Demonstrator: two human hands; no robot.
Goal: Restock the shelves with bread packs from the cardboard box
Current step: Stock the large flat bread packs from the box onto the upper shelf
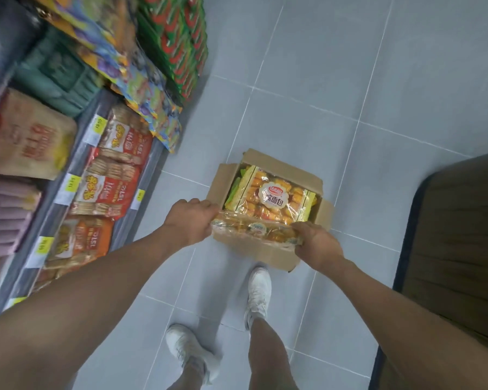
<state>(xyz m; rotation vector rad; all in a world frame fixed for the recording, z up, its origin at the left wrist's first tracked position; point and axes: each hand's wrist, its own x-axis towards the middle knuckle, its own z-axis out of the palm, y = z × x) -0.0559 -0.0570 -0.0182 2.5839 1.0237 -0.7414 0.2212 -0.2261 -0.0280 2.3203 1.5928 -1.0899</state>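
Here, left grip (190,220) and right grip (317,244) clasp both ends of a bread pack (255,230) over the cardboard box (254,254); lift it level toward the shelves (55,218).

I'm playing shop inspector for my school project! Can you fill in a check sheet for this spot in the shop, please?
Surface: pale grey tiled floor; the box stands on it.
Job's things: open brown cardboard box; clear bread pack of orange buns lying inside it; second clear bread pack held over the box's near edge.
Clutter: nothing seen.
Grips: left grip and right grip each hold one end of the second clear bread pack.
Cables: nothing seen.
Surroundings: shop shelves with yellow price tags and red-orange cracker packs on the left; dark-edged brown mat on the right; white shoes below.
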